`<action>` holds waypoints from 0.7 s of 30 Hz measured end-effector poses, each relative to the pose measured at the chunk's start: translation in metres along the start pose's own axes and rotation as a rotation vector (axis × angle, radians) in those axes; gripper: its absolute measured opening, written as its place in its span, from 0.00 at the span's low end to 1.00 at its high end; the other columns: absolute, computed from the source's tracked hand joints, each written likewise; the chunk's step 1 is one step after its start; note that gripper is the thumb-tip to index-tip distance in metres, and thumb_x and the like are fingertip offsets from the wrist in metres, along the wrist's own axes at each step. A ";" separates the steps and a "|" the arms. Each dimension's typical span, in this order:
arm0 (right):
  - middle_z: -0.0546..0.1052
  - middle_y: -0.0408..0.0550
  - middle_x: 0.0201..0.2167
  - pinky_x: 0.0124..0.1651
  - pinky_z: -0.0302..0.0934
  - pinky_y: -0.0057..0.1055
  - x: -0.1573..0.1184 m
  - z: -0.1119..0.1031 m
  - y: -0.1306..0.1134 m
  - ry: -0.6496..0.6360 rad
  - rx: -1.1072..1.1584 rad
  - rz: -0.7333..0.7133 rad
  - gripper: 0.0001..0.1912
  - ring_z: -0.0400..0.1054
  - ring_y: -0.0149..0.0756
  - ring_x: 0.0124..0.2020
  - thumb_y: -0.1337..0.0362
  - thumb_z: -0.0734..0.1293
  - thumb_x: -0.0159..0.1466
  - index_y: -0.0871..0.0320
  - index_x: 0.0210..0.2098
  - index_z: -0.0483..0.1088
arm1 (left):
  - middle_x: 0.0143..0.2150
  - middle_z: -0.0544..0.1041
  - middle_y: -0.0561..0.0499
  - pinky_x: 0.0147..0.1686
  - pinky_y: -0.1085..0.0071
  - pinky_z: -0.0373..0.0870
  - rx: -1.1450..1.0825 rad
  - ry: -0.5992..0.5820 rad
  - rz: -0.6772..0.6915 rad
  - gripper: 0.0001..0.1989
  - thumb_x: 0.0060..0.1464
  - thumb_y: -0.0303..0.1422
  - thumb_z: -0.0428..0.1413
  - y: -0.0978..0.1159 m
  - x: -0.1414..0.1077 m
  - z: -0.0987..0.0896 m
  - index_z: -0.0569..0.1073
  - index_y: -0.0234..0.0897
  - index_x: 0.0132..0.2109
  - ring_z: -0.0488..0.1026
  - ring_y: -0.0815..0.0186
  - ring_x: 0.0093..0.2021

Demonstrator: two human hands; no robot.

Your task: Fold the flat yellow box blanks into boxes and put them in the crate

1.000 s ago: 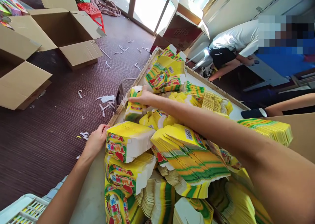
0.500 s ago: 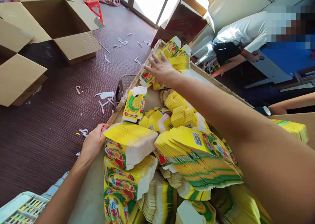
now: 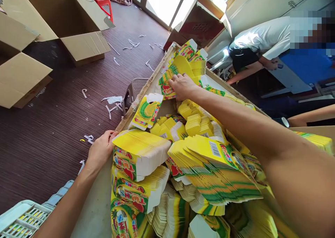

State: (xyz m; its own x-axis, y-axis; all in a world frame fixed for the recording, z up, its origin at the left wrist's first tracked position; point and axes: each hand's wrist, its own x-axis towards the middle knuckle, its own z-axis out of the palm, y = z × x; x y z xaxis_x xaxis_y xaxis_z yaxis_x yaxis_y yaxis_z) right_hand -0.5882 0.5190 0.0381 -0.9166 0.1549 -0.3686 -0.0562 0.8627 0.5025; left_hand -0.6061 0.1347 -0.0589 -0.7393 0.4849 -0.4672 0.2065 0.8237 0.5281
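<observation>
My right hand (image 3: 185, 86) reaches to the table's far corner. Its fingers are curled on a fanned stack of flat yellow cartons (image 3: 174, 68) printed with fruit. My left hand (image 3: 101, 149) has its fingers closed over the wooden table rim (image 3: 148, 86), beside a neat stack of folded cartons (image 3: 138, 142). One carton stack (image 3: 146, 112) lies by the rim between my hands. A larger slanted stack (image 3: 209, 164) with a barcode fills the middle, and several bundles lie around it. My right palm and some fingertips are hidden.
Open cardboard boxes (image 3: 85, 44) stand on the dark floor at left, with paper scraps (image 3: 113, 100) about. A white crate (image 3: 24, 218) is at lower left. Beyond the table, a person in a white shirt (image 3: 264, 34) bends down; another person's arm (image 3: 311, 115) shows at right.
My right hand has gone from spread fingers over the far pile to curled fingers on a stack there, which now shows tilted and fanned. My left hand stays at the rim.
</observation>
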 end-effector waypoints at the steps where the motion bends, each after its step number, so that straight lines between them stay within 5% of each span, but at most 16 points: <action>1: 0.71 0.64 0.52 0.52 0.58 0.46 -0.007 0.000 -0.002 -0.007 -0.001 -0.003 0.35 0.65 0.54 0.51 0.62 0.73 0.47 0.65 0.53 0.65 | 0.43 0.81 0.45 0.34 0.70 0.62 0.000 0.001 -0.001 0.21 0.62 0.46 0.41 0.000 0.000 0.000 0.72 0.42 0.49 0.76 0.55 0.42; 6: 0.71 0.65 0.51 0.51 0.59 0.46 -0.033 -0.003 -0.017 -0.026 0.002 -0.013 0.36 0.65 0.54 0.51 0.59 0.76 0.48 0.67 0.52 0.65 | 0.43 0.81 0.47 0.32 0.71 0.61 -0.009 -0.013 -0.009 0.20 0.63 0.46 0.41 0.006 -0.004 -0.004 0.72 0.43 0.48 0.77 0.55 0.42; 10: 0.71 0.64 0.52 0.52 0.60 0.47 -0.032 -0.013 -0.013 -0.070 0.058 -0.035 0.41 0.65 0.57 0.53 0.46 0.76 0.48 0.62 0.54 0.67 | 0.44 0.81 0.46 0.31 0.70 0.60 0.045 -0.034 -0.039 0.19 0.64 0.45 0.41 0.010 -0.006 -0.006 0.72 0.44 0.49 0.77 0.55 0.43; 16: 0.67 0.65 0.58 0.55 0.57 0.51 0.013 -0.026 0.007 0.100 0.243 0.090 0.38 0.61 0.61 0.58 0.39 0.63 0.61 0.63 0.58 0.65 | 0.44 0.81 0.46 0.31 0.71 0.60 0.076 -0.009 -0.037 0.19 0.64 0.44 0.40 0.010 -0.006 -0.004 0.72 0.44 0.48 0.77 0.55 0.42; 21: 0.58 0.63 0.67 0.64 0.46 0.58 0.058 -0.007 0.014 0.005 0.322 0.145 0.44 0.49 0.63 0.67 0.36 0.56 0.63 0.63 0.65 0.58 | 0.43 0.81 0.47 0.31 0.70 0.59 0.071 -0.020 -0.031 0.20 0.64 0.46 0.39 0.008 -0.005 -0.003 0.71 0.45 0.48 0.77 0.54 0.41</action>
State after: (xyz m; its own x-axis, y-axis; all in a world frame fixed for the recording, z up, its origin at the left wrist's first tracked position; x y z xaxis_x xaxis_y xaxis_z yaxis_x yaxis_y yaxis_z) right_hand -0.6444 0.5371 0.0293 -0.9080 0.2848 -0.3074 0.2012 0.9397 0.2765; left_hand -0.6030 0.1382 -0.0503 -0.7332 0.4639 -0.4972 0.2290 0.8569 0.4618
